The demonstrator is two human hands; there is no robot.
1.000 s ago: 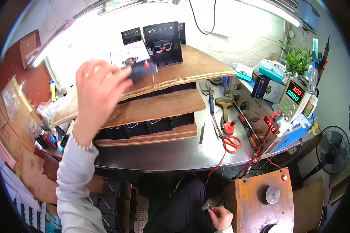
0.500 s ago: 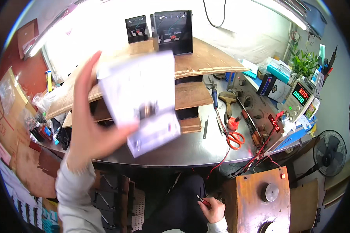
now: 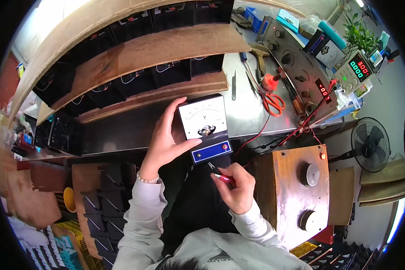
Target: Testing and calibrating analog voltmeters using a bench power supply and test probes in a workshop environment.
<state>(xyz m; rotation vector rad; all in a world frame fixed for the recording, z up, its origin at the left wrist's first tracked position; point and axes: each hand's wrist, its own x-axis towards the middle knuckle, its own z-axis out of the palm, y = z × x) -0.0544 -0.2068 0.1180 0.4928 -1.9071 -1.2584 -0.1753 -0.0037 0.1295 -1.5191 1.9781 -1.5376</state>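
My left hand (image 3: 163, 143) grips a voltmeter (image 3: 194, 120) by its left side, thumb on the front and fingers round the edge. The meter has a white scale face, an exposed mechanism in its lower middle and a blue strip with two terminals, the right one red. It is held tilted in front of the bench edge, over my lap. Just below it, my right hand (image 3: 238, 189) is closed round a small red-handled tool (image 3: 225, 179) with two slim metal tips. The tips point up at the blue strip and look slightly apart; whether they touch it I cannot tell.
Wooden shelves (image 3: 162, 47) with several black meter cases stand on the metal bench (image 3: 117, 138). On the right are orange scissors (image 3: 274, 104), a power supply (image 3: 353, 74) and red leads (image 3: 308, 118). A wooden box with metal knobs (image 3: 308, 174) stands by my right arm, a fan (image 3: 370, 143) beyond it.
The voltmeter in my left hand has come down and closer to my lap. My right hand has risen with the red-handled tool to just below it. My view has tilted down.
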